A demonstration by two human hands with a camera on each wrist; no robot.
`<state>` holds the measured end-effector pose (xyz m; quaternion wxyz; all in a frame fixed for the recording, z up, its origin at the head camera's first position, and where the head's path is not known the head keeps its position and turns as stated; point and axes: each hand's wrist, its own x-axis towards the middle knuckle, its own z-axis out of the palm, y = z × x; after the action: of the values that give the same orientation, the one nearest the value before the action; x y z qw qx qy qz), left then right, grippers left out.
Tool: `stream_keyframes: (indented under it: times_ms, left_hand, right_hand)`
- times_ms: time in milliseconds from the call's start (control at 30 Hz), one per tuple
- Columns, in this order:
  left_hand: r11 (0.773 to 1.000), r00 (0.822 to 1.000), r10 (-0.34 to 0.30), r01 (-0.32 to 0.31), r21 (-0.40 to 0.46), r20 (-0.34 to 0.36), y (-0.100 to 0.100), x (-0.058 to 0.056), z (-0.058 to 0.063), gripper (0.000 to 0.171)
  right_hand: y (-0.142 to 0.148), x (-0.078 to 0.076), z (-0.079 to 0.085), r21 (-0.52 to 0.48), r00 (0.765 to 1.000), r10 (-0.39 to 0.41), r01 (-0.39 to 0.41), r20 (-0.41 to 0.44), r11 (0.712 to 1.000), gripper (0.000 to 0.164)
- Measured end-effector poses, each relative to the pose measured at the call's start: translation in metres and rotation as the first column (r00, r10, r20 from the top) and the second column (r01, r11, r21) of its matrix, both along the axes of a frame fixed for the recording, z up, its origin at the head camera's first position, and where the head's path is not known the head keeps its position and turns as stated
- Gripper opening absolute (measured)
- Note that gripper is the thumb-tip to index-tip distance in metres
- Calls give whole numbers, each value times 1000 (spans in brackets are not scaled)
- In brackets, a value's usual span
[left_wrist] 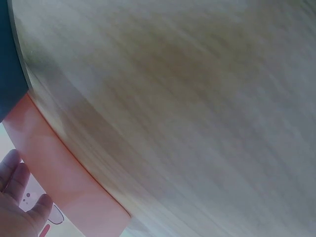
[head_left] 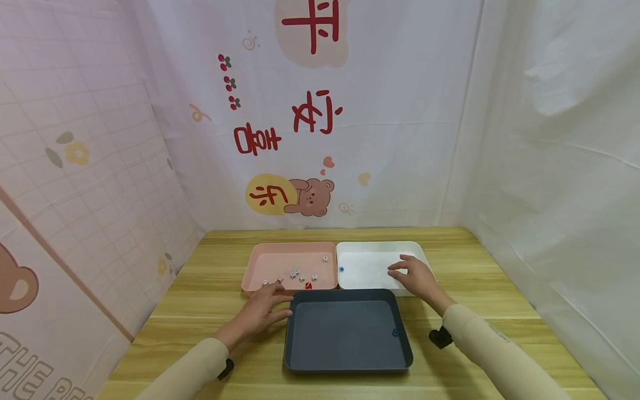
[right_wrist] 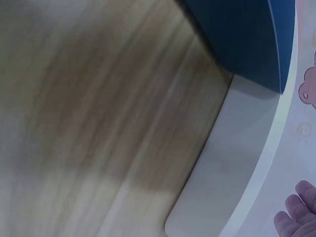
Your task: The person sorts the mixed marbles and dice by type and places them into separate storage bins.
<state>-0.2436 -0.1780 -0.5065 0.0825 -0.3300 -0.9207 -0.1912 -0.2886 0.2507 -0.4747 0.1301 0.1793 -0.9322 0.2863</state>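
My left hand [head_left: 257, 310] is at the near edge of the pink tray [head_left: 260, 255], with its fingertips beside the left rim of the dark grey tray [head_left: 345, 368]. Its fingers are loosely spread, with nothing seen in them. Several white dice [head_left: 314, 277] and a few red ones [head_left: 308, 285] lie in the pink tray. Over the right part of the white tray [head_left: 370, 280], my right hand [head_left: 417, 278] has its thumb and fingers apart, with no thing showing between them. A small blue piece [head_left: 341, 269] lies in the white tray, and a dark blue piece [head_left: 395, 333] in the grey tray.
All three trays stand on a wood-grain table [head_left: 210, 272], the pink and white side by side behind the grey one. Printed cloth [head_left: 400, 139] hangs behind the table and along both sides. Each wrist wears a black device [head_left: 440, 337].
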Motion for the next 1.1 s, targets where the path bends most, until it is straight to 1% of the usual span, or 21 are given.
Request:
stream_keyframes:
  times_ms: [333,533,633,767,933,1100]
  left_hand:
    - [1000,1000,3,-3,-4,-6,0,-1,-1,40]
    - [1000,1000,-4,4,3,-7,0,0,0,40]
    - [1000,1000,-6,6,9,-4,0,0,1,40]
    - [1000,1000,-2,2,8,-1,0,1,1,40]
    - [1000,1000,1,-1,4,3,0,1,1,40]
    - [1000,1000,0,0,-3,-8,0,0,0,40]
  right_hand:
    - [-3,12,-7,7,997,63,-64,36,998,21]
    - [-5,22,-10,-25,994,83,-82,67,996,22]
    - [-5,27,-12,-50,991,107,-103,80,993,21]
    - [-7,34,-16,-63,984,155,-149,89,987,18]
    - [-7,42,-21,-64,974,207,-202,89,977,20]
    - [-5,49,-26,-29,969,235,-234,73,972,21]
